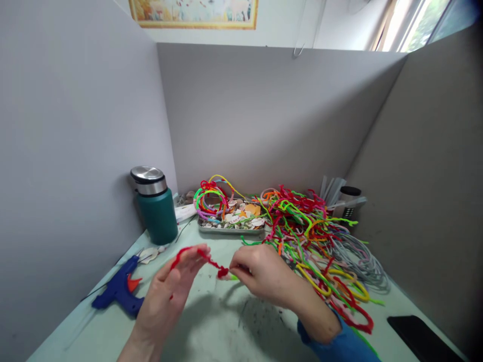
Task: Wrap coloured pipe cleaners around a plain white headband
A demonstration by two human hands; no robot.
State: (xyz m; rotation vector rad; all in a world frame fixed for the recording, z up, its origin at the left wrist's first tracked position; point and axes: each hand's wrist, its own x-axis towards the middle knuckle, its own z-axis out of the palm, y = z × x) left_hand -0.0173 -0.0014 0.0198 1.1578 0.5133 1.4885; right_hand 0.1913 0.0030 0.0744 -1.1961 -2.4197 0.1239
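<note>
My left hand (169, 289) is raised over the table, fingers bent, with a red pipe cleaner (196, 254) looped over its fingertips. My right hand (260, 274) pinches the other end of that red pipe cleaner, where a small red, white and green bit (225, 274) sits between the two hands. Both hands hover just above the pale green tabletop (211, 327), close together.
A large heap of coloured pipe cleaners (313, 236) lies to the right, with grey ones (362, 259) beyond. A metal tray (230, 226) of small pieces, a green flask (156, 206), a blue glue gun (121, 289) and a black phone (422, 337) stand around. Grey partition walls enclose the desk.
</note>
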